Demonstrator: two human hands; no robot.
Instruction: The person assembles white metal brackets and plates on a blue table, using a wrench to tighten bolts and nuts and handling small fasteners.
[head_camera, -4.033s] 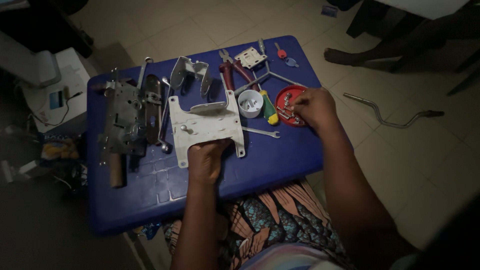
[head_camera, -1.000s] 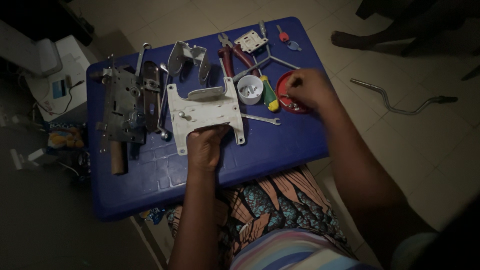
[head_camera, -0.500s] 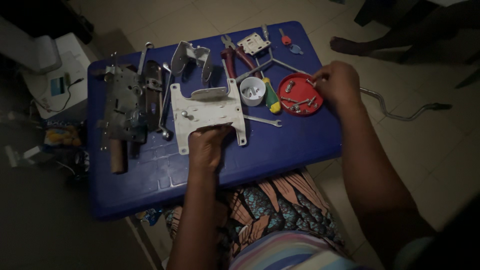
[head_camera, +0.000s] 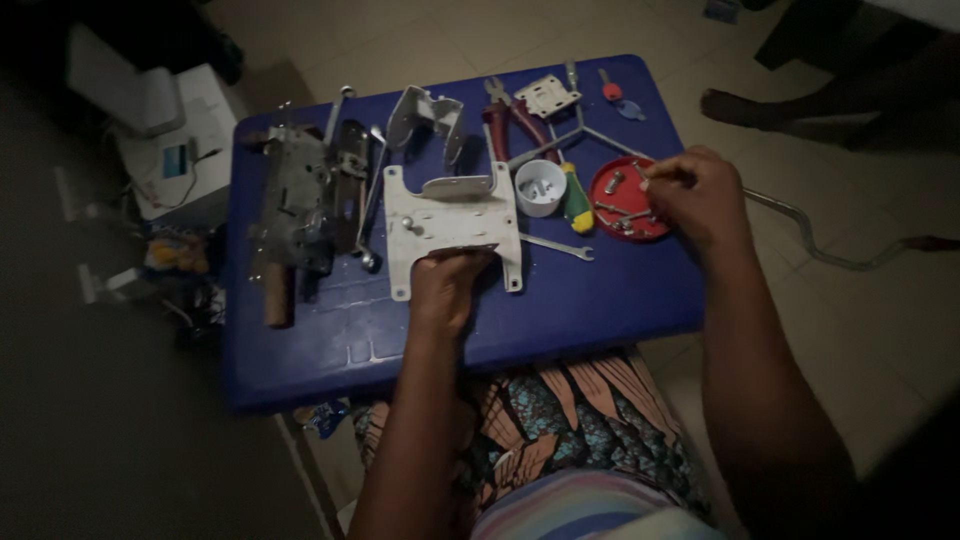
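**Holding the plate, fingers at the red lid**

Head view. Landmark: white metal plate (head_camera: 452, 222), lying flat near the middle of the blue table (head_camera: 600, 300).

- My left hand (head_camera: 445, 285) sits at the plate's near edge, fingers curled onto it and pressing it down; thumb hidden, so whether it hooks under I cannot tell.
- My right hand (head_camera: 695, 195) is off to the right of the plate, over the red lid (head_camera: 620, 200). Fingertips drawn together at the lid's far rim, seemingly pinching something small; too dim to say what.
- Screws (head_camera: 615, 212) lie loose in the red lid.
- Between plate and lid: a small white cup (head_camera: 540, 187) and a green-and-yellow screwdriver (head_camera: 576, 198). A thin wrench (head_camera: 556, 245) lies just beside the plate's right edge.
- Beyond the plate: a bent grey bracket (head_camera: 428, 115) and red-handled pliers (head_camera: 505, 125).
- Left of the plate: a dark lock mechanism (head_camera: 295, 205), close but not touching.
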